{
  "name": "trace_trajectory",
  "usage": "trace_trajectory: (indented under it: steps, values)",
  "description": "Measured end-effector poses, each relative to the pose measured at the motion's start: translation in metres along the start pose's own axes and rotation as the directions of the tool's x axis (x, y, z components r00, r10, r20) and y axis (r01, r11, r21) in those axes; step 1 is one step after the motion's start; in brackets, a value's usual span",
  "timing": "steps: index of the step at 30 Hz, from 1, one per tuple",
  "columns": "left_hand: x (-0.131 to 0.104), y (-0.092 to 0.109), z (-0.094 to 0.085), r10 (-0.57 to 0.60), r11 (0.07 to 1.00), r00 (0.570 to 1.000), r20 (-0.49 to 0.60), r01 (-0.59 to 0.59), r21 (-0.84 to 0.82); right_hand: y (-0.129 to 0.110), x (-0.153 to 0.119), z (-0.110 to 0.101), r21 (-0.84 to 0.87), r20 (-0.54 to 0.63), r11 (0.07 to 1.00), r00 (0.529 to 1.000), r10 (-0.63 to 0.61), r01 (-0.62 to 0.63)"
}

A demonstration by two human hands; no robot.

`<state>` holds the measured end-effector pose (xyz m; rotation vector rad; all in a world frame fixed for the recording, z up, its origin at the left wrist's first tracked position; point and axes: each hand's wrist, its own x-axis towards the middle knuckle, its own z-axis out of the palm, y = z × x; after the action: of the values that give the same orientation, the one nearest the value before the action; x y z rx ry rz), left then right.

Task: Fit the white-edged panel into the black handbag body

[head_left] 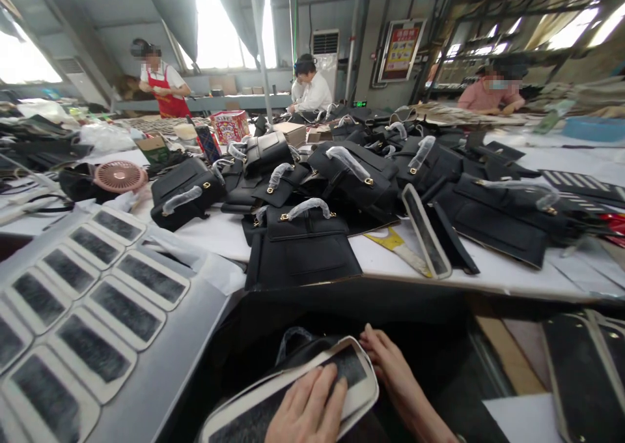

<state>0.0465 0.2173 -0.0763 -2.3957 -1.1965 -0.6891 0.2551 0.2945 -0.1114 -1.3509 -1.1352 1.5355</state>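
Note:
My left hand (307, 409) lies flat on a rounded panel (359, 381) with a pale border and a dark glued middle, at the bottom centre. My right hand (390, 368) touches that panel's right end with its fingertips, beside a black bag (297, 345) that lies under the panel. A finished black handbag (300, 251) with a wrapped handle stands on the white table (493, 270) just beyond.
Several more black handbags (361, 176) crowd the table's middle. A grey board (161, 371) at left carries rows of similar panels (124, 309). A pink fan (120, 176) sits far left. Another panel (427, 231) leans at right. Three people work at the far benches.

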Motion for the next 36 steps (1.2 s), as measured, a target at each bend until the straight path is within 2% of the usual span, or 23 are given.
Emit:
trace_trajectory:
  steps: [2, 3, 4, 5, 6, 7, 8, 9, 10, 11, 12, 14, 15, 16, 17, 19, 21, 24, 26, 28, 31, 34, 36]
  values:
    - [-0.003, 0.005, 0.002, -0.026, 1.0, 1.0, 0.002, 0.026, 0.011, -0.026, 0.003, -0.012, -0.103, -0.037, 0.994, 0.998, -0.051, 0.047]
    - [-0.004, 0.007, 0.003, -0.032, 0.999, 0.999, 0.004, 0.032, 0.022, -0.043, 0.003, -0.013, -0.175, -0.003, 0.98, 0.995, -0.101, 0.098]
    - [-0.004, 0.008, 0.004, -0.034, 0.999, 0.999, 0.002, 0.034, 0.034, -0.062, 0.002, -0.011, -0.256, 0.086, 0.951, 0.984, -0.159, 0.176]
    - [-0.005, 0.009, 0.005, -0.035, 0.998, 0.999, 0.0, 0.035, 0.042, -0.081, 0.0, -0.005, -0.423, 0.273, 0.843, 0.934, -0.232, 0.333]
    - [-0.005, 0.009, 0.007, -0.034, 0.998, 0.999, -0.002, 0.034, 0.043, -0.099, -0.002, 0.003, -0.541, 0.473, 0.651, 0.833, -0.287, 0.532]
    - [-0.005, 0.009, 0.008, -0.037, 0.999, 0.999, -0.005, 0.038, 0.035, -0.114, -0.004, 0.012, -0.583, 0.651, 0.401, 0.701, -0.29, 0.707]
    - [-0.005, 0.009, 0.008, -0.043, 0.999, 0.999, -0.007, 0.043, 0.021, -0.127, -0.005, 0.022, -0.556, 0.786, 0.149, 0.576, -0.225, 0.818]
    - [-0.005, 0.008, 0.009, -0.052, 0.999, 0.999, -0.004, 0.052, 0.007, -0.135, -0.006, 0.032, -0.482, 0.871, -0.068, 0.469, -0.146, 0.874]
    - [-0.004, 0.008, 0.009, -0.057, 0.998, 0.998, -0.002, 0.057, -0.005, -0.141, -0.005, 0.04, -0.397, 0.917, -0.232, 0.393, -0.066, 0.888]
    - [-0.004, 0.008, 0.008, -0.057, 0.998, 0.998, -0.004, 0.057, -0.014, -0.143, -0.003, 0.045, -0.321, 0.94, -0.339, 0.342, 0.001, 0.884]
    - [-0.003, 0.008, 0.008, -0.056, 0.998, 0.998, -0.01, 0.056, -0.02, -0.144, 0.0, 0.049, -0.26, 0.951, -0.403, 0.305, 0.048, 0.877]
    - [-0.001, 0.008, 0.006, -0.061, 0.998, 0.998, -0.022, 0.06, -0.024, -0.139, 0.007, 0.051, -0.201, 0.96, -0.425, 0.264, 0.093, 0.883]
    - [0.001, 0.008, 0.005, -0.064, 0.998, 0.998, -0.026, 0.063, -0.023, -0.135, 0.011, 0.05, -0.221, 0.961, -0.373, 0.266, 0.073, 0.901]
    - [0.002, 0.008, 0.004, -0.066, 0.998, 0.998, -0.024, 0.065, -0.023, -0.131, 0.015, 0.049, -0.271, 0.957, -0.289, 0.29, 0.026, 0.918]
    - [0.003, 0.008, 0.003, -0.067, 0.998, 0.998, -0.015, 0.066, -0.02, -0.125, 0.018, 0.048, -0.338, 0.941, -0.189, 0.336, -0.04, 0.922]
    - [0.004, 0.009, 0.001, -0.061, 0.998, 0.998, 0.0, 0.061, -0.012, -0.114, 0.023, 0.047, -0.47, 0.869, 0.006, 0.464, -0.171, 0.883]
    - [0.005, 0.009, 0.0, -0.063, 0.998, 0.998, 0.013, 0.064, -0.015, -0.105, 0.024, 0.048, -0.56, 0.781, 0.123, 0.571, -0.253, 0.819]
    - [0.007, 0.01, -0.002, -0.103, 0.993, 0.994, 0.037, 0.105, -0.052, -0.1, 0.024, 0.051, -0.615, 0.668, 0.279, 0.675, -0.313, 0.738]
    - [0.008, 0.01, -0.005, -0.135, 0.987, 0.99, 0.046, 0.138, -0.087, -0.106, 0.022, 0.05, -0.593, 0.631, 0.411, 0.717, -0.297, 0.693]
    - [0.011, 0.009, -0.009, -0.163, 0.977, 0.986, 0.038, 0.167, -0.131, -0.116, 0.022, 0.047, -0.536, 0.639, 0.56, 0.737, -0.221, 0.632]
    - [0.021, 0.003, -0.018, -0.207, 0.947, 0.977, 0.058, 0.215, -0.239, -0.124, 0.024, 0.04, -0.457, 0.612, 0.762, 0.784, -0.104, 0.458]
    - [0.037, -0.001, -0.027, -0.227, 0.892, 0.949, 0.22, 0.293, -0.344, -0.107, 0.023, 0.032, -0.434, 0.415, 0.86, 0.907, -0.074, 0.269]
    - [0.049, -0.001, -0.03, -0.214, 0.853, 0.89, 0.402, 0.371, -0.368, -0.086, 0.017, 0.027, -0.425, 0.272, 0.891, 0.961, -0.041, 0.159]
